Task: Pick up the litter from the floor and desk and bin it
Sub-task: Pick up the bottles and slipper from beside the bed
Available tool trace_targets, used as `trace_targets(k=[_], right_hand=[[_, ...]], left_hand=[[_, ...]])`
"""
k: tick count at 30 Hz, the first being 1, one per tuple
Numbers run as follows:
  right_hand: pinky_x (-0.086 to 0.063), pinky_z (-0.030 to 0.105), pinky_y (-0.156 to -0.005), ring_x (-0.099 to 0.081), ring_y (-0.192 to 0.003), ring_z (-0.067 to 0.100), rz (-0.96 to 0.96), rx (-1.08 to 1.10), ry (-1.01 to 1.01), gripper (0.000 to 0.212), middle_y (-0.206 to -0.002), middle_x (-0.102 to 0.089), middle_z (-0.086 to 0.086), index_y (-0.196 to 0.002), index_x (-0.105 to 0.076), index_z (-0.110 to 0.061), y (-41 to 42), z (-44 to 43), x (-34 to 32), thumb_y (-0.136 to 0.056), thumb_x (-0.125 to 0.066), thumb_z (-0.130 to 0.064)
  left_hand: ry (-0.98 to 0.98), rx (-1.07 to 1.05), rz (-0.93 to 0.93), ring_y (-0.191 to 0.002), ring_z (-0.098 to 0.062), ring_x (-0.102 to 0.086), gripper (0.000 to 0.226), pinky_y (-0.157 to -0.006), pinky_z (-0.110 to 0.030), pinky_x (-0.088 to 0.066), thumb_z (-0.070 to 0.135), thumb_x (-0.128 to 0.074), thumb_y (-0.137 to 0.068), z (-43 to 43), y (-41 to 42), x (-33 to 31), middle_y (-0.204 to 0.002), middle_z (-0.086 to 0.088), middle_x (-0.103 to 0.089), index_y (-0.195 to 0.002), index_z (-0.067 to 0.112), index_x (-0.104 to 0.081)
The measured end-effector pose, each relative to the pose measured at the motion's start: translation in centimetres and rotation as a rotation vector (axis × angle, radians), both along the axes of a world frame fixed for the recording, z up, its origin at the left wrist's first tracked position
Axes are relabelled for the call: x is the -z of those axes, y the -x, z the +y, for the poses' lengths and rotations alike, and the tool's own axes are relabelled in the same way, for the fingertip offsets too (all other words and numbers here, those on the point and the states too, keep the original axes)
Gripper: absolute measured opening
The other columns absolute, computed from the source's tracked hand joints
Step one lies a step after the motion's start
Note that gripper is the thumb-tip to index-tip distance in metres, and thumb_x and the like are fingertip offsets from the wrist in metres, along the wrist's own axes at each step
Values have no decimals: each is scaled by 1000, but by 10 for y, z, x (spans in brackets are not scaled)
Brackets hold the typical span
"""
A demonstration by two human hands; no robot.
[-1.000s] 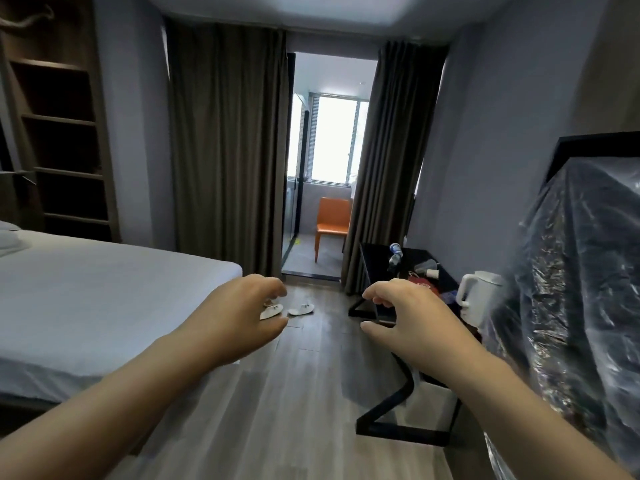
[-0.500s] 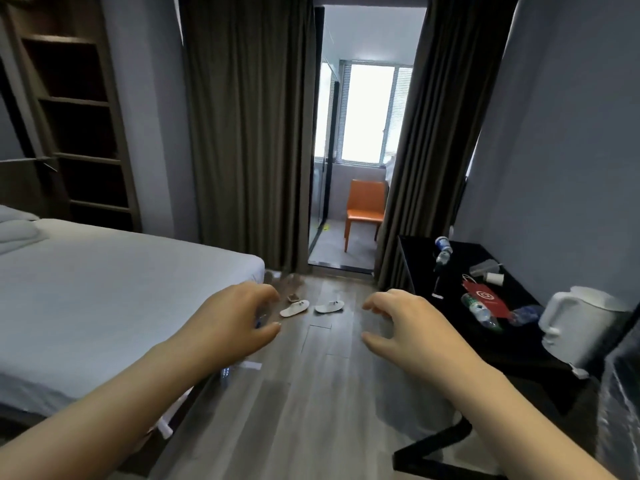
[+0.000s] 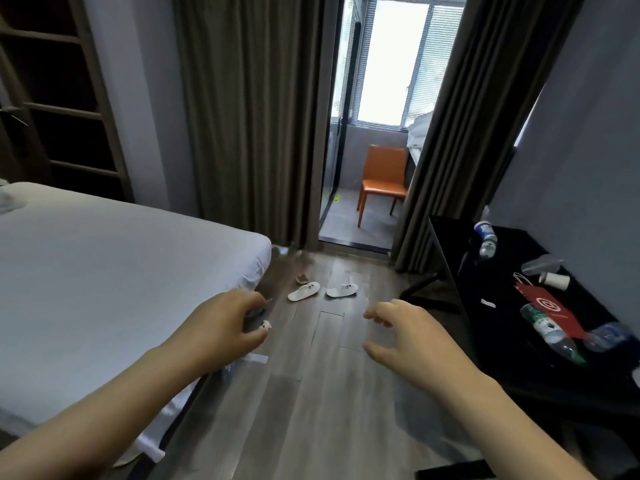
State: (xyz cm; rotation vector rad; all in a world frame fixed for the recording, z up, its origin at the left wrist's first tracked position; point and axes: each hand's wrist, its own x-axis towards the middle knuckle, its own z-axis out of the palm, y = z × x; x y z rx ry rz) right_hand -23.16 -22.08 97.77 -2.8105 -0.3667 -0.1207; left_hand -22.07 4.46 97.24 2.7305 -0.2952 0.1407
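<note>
My left hand (image 3: 221, 323) and my right hand (image 3: 405, 337) are stretched out over the wooden floor (image 3: 311, 393), fingers loosely curled, holding nothing. On the black desk (image 3: 519, 358) at the right lie a red paper bag (image 3: 550, 310), a clear plastic bottle (image 3: 550, 332), a second bottle (image 3: 486, 239), a crushed bottle (image 3: 607, 336), a paper cup (image 3: 554, 280) and a plastic cup (image 3: 540, 265). White paper scraps (image 3: 256, 357) lie on the floor by the bed. A small brown scrap (image 3: 303, 279) lies near the slippers.
A white bed (image 3: 104, 278) fills the left. Two white slippers (image 3: 323, 291) lie on the floor ahead. Brown curtains (image 3: 249, 116) flank a doorway to a room with an orange chair (image 3: 382, 181). Wooden shelves (image 3: 59, 98) stand at far left.
The view has moved forward and tilted down. The desk top and its litter are nearer and plainer, the kettle has left the frame. Both hands stay outstretched and hold nothing.
</note>
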Motion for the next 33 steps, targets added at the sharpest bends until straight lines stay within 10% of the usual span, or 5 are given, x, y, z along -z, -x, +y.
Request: trace_targets(k=[33], right_hand=[[-45, 27, -92, -54, -114, 15, 519, -156, 76, 47, -124, -56, -1, -130, -54, -23, -542, 27, 175, -86, -61, -37]], left_hand=[[-1, -205, 483, -103, -15, -58, 37, -81, -26, -44, 38, -63, -81, 16, -472, 199, -112, 4, -62, -116, 24, -60]])
